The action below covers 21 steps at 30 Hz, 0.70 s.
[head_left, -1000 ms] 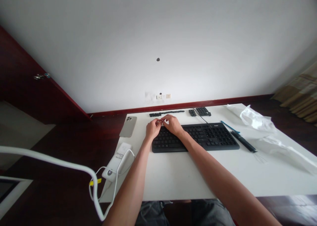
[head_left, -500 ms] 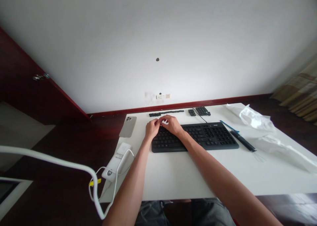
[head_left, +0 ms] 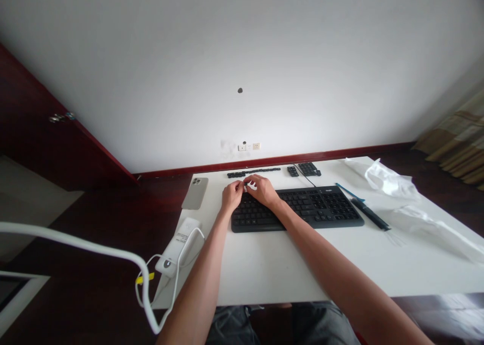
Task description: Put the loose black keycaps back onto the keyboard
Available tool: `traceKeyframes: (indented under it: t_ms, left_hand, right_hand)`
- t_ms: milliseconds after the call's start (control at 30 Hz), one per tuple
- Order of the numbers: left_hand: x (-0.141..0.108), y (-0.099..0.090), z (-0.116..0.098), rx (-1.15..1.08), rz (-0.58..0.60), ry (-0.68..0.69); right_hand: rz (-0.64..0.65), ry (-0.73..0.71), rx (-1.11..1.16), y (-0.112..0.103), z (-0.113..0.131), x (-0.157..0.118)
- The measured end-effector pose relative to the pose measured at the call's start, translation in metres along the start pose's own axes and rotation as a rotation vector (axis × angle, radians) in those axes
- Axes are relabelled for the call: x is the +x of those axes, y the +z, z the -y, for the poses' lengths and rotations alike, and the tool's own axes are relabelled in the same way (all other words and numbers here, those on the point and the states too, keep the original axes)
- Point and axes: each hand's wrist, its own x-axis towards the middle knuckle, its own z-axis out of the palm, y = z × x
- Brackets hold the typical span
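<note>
Beneath both hands (head_left: 247, 190), a black keyboard (head_left: 298, 210), fingertips pinched together at its upper left, grip unclear

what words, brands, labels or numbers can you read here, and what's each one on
Nothing reads clearly enough to quote.
Black rectangular plastic keyboard: pale brand mark at its top right, too small and blurred; key legends too small.
White oblong plastic power bank: several printed lines and a mark in its round dark window, too small.
Small yellow tag on the white cable: no readable text.
</note>
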Motion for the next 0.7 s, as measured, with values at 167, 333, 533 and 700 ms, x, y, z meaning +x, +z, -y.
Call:
traceKeyframes:
  t_ms: [167,333,533,700]
  left_hand:
    - [0.000,0.000,0.001,0.018,0.003,0.001]
    - [0.000,0.000,0.000,0.012,0.013,-0.003]
    - [-0.001,-0.001,-0.003,-0.030,0.016,-0.012]
    - [-0.001,0.000,-0.004,-0.063,-0.060,-0.027]
  right_hand:
    - [-0.018,0.010,-0.043,-0.002,0.002,0.001]
    - [0.014,0.017,-0.029,-0.006,0.000,0.002]
    - [0.076,0.037,-0.008,-0.019,0.000,0.003]
    - [0.184,0.044,-0.057,-0.045,0.011,0.001]
